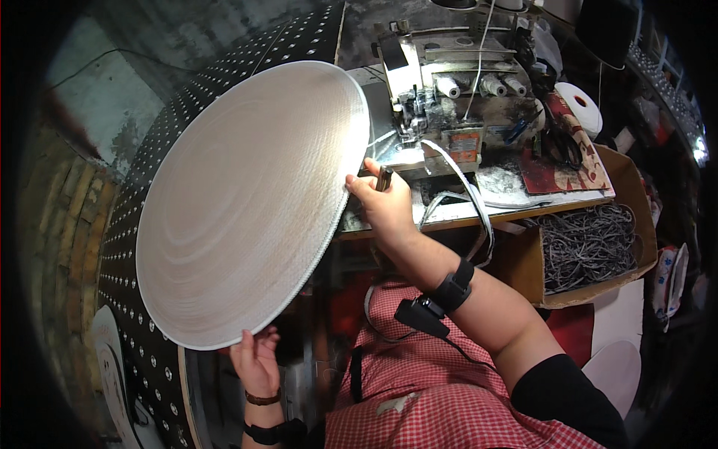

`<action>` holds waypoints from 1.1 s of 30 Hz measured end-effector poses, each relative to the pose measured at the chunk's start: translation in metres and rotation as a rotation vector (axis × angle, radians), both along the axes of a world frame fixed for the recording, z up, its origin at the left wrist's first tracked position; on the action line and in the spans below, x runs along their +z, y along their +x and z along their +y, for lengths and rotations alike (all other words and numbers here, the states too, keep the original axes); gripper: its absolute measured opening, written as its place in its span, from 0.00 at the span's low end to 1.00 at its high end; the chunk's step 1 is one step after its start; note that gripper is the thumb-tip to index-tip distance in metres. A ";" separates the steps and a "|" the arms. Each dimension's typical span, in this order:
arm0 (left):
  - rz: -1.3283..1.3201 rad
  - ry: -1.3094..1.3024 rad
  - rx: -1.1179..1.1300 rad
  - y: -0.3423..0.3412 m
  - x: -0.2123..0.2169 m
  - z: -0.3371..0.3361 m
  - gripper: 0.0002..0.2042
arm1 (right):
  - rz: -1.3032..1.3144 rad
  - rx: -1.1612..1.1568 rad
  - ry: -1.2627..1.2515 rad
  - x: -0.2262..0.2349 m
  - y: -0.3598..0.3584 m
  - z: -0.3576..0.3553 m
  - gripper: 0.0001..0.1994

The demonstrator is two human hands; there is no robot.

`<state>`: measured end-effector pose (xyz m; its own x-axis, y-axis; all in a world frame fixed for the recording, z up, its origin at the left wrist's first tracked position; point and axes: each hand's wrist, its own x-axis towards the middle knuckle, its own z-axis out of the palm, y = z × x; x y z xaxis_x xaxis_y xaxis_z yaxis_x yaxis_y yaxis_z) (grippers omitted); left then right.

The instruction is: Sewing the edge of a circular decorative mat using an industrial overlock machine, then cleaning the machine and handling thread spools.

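A large round woven mat (247,202), off-white with concentric rings and a white stitched rim, is held up and tilted before me. My right hand (387,202) pinches its right rim between thumb and finger. That same hand also has a small dark tool (384,178) tucked in its fingers; its kind is unclear. At the mat's lower rim, my left hand (256,358) grips the edge with its fingers curled. Just beyond my right hand, a lit sewing machine (411,123) has a pale strip (462,176) running from its needle area.
A cardboard box (523,269) full of tangled grey cord (591,247) stands at the right. On the machine table lie black-handled scissors (565,146), blue snips (516,132) and a white roll (577,107). A black panel with studs (142,217) extends along the left.
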<state>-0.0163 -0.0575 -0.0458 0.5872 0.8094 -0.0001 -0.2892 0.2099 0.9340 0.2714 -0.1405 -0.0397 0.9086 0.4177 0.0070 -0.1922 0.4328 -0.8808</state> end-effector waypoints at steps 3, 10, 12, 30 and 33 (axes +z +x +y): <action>0.223 0.057 -0.543 0.006 0.026 -0.018 0.18 | -0.041 0.209 0.128 0.007 0.006 0.000 0.29; 0.385 1.176 -0.833 0.151 0.132 0.002 0.16 | 0.053 0.358 0.164 -0.002 0.008 -0.021 0.35; 0.289 1.590 -0.607 0.216 0.120 0.017 0.19 | 0.075 0.423 0.214 0.001 0.008 -0.022 0.36; 0.245 1.446 -0.936 0.334 0.122 0.067 0.14 | 0.724 0.725 0.255 0.016 0.063 -0.031 0.24; 0.251 1.355 -0.925 0.335 0.117 0.067 0.13 | 0.763 0.735 0.296 0.016 0.063 -0.027 0.22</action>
<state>0.3186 0.0096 0.0712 0.9320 -0.2994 0.2045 -0.3620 -0.7368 0.5710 0.3346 -0.1674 -0.0233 0.2469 0.9331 -0.2615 -0.9395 0.1643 -0.3007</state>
